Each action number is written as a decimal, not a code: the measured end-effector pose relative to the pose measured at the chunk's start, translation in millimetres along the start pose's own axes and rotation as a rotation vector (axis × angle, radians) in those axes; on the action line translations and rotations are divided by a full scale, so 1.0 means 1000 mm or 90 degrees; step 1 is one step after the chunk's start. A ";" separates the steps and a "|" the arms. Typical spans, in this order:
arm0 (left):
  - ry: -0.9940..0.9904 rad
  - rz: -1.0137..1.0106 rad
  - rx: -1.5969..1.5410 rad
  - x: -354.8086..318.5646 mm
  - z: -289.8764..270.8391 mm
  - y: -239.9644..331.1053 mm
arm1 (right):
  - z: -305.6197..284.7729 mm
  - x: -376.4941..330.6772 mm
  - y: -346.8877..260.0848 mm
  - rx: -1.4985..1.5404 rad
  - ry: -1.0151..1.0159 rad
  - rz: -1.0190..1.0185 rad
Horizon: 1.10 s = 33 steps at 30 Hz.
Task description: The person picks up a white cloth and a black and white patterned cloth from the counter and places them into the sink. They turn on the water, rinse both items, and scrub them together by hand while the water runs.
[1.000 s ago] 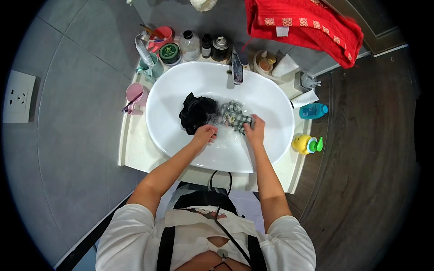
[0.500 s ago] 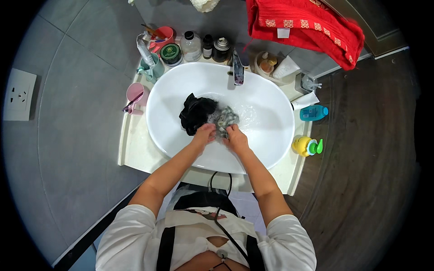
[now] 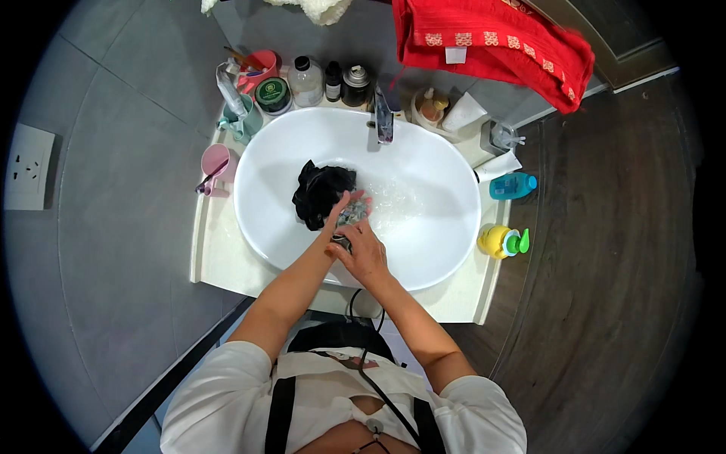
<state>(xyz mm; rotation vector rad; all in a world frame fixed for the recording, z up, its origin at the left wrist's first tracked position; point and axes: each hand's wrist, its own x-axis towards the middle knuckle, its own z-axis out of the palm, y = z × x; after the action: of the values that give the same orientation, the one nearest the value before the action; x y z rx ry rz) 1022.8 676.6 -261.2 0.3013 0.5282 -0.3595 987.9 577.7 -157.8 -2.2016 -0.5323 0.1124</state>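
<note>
Inside the white washbasin [image 3: 446, 250], both of my hands work on a wet grey patterned cloth [image 3: 350, 213]. My left hand [image 3: 336, 219] is turned with its thumb up, and the cloth lies bunched in its palm against the fingers. Over the near end of the cloth, my right hand [image 3: 366, 254] is closed with its thumb by the left wrist. A dark wet cloth [image 3: 321, 193], crumpled in a heap, rests in the basin just left of and beyond my left hand. Beneath the faucet [image 3: 384, 125], shallow water with bubbles covers the basin's bottom.
Along the counter's back stand a clear bottle [image 3: 305, 82], a green-lidded jar [image 3: 272, 95] and several cups. A pink cup [image 3: 218, 165] is at the left. A blue bottle [image 3: 512, 186] and a yellow pump bottle [image 3: 499, 241] line the right edge. A red towel [image 3: 491, 53] hangs above.
My right hand has moved left and nearer, from the cloth's right side to beside my left wrist. My left hand has turned over and gathered the grey cloth. The whole view has shifted slightly.
</note>
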 end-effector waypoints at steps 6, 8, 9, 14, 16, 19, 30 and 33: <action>0.192 0.022 0.079 0.007 0.013 -0.014 | 0.022 0.019 0.068 -0.010 0.195 0.123; 0.361 0.053 0.176 0.004 0.036 -0.014 | 0.020 0.034 0.073 -0.031 0.234 0.207; 0.290 0.060 0.196 0.005 0.031 -0.012 | 0.020 0.038 0.074 -0.042 0.256 0.247; 0.183 -0.041 -0.028 0.009 -0.013 -0.003 | 0.032 0.032 0.031 0.049 0.264 0.056; 0.157 -0.049 -0.023 0.013 -0.023 -0.016 | 0.045 0.034 0.053 0.029 0.282 0.073; 0.297 0.009 0.343 -0.005 0.032 -0.026 | 0.023 0.033 0.109 -0.005 0.221 0.221; 0.133 0.639 1.325 0.003 0.020 0.053 | 0.004 0.013 0.169 -0.045 0.346 0.294; 0.133 0.567 1.588 0.000 0.013 0.057 | 0.018 0.006 0.147 -0.134 0.086 0.193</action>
<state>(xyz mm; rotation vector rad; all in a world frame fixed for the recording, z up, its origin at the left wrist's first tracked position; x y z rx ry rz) 1051.1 722.9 -240.0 2.8731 -0.2176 0.1121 1037.8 512.2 -281.1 -2.4636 -0.1379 0.0690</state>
